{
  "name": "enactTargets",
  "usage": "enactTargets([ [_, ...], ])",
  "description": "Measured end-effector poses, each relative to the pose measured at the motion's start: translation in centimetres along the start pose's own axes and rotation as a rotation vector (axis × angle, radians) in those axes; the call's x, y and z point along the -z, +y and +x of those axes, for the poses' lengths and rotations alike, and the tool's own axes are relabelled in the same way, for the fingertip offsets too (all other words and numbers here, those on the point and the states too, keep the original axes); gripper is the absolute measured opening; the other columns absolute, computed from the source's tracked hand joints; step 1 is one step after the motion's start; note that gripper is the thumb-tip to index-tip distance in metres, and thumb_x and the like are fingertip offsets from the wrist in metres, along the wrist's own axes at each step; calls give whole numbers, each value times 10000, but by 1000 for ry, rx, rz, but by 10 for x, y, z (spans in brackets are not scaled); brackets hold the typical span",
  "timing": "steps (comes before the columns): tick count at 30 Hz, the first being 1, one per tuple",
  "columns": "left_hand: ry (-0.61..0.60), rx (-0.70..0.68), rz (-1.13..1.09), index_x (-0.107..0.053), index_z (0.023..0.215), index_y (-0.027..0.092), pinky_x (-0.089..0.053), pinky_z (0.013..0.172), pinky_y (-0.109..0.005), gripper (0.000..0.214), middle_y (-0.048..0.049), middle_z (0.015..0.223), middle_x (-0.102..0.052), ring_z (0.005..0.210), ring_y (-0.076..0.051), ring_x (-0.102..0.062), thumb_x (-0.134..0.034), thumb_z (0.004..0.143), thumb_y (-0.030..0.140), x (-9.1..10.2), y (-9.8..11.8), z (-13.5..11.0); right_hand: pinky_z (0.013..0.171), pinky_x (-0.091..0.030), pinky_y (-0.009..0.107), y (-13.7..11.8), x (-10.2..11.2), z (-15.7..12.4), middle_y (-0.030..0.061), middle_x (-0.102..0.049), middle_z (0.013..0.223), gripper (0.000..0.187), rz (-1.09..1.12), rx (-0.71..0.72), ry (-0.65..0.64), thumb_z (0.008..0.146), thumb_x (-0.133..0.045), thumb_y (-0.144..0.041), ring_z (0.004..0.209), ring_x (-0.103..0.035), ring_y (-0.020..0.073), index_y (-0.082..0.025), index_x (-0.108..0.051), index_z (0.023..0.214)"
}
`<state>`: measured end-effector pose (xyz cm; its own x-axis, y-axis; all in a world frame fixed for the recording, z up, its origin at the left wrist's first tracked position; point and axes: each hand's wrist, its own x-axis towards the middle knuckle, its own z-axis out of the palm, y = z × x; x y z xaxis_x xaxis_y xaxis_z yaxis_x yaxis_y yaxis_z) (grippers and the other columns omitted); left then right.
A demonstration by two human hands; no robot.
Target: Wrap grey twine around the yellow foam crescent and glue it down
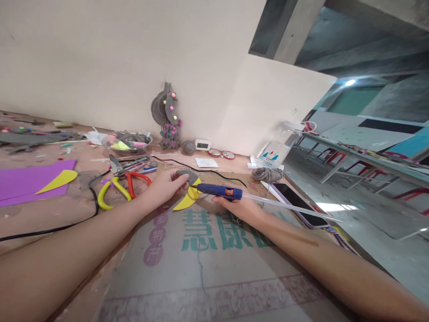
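Note:
My left hand [174,182] pinches a yellow crescent-shaped foam piece [185,201] near its upper end. Grey yarn [188,175] is wrapped over that end, while the lower tip stays bare yellow. In my right hand [231,205] is a blue hot glue gun [219,191], its nozzle pointing left at the edge of the wrapped part. Whether the nozzle touches the yarn I cannot tell. A long clear glue stick [291,205] sticks out of the gun's back. Both hands are above a printed cardboard sheet [161,286].
Left of the cardboard are pliers with yellow and red handles [115,190], purple foam sheets [20,183] and a yellow foam cutout [60,180]. A phone [300,203], a grey yarn bundle [267,174] and a plastic jar [276,147] stand at the right. A bowl [129,145] sits farther back.

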<state>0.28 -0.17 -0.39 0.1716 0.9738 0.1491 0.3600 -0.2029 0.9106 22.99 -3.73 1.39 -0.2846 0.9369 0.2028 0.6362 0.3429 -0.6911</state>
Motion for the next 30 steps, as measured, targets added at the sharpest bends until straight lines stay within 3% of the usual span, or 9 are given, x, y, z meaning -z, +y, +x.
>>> enactTargets([
  [15, -3, -19, 3, -550, 630, 175, -311, 370, -189, 313, 30, 493, -484, 390, -86, -422, -469, 776, 439, 0, -8, 6, 548, -394, 235, 7, 0, 2, -16, -564, 645, 350, -50, -16, 29, 715, -591, -538, 585, -501, 126, -190, -587, 758],
  [20, -16, -11, 12, -548, 642, 176, -302, 360, -187, 317, 29, 496, -482, 385, -84, -410, -455, 786, 444, 1, -6, 5, 607, -433, 258, 5, 1, 3, 10, -648, 755, 339, -13, -25, 26, 726, -597, -513, 671, -569, 162, -210, -643, 870],
  [30, -28, -9, 18, -547, 666, 174, -291, 353, -187, 301, 30, 511, -478, 388, -82, -407, -451, 793, 429, 1, -2, 3, 669, -484, 282, 8, 2, 4, 12, -694, 833, 319, -67, -33, 86, 726, -607, -495, 758, -627, 196, -224, -667, 882],
])
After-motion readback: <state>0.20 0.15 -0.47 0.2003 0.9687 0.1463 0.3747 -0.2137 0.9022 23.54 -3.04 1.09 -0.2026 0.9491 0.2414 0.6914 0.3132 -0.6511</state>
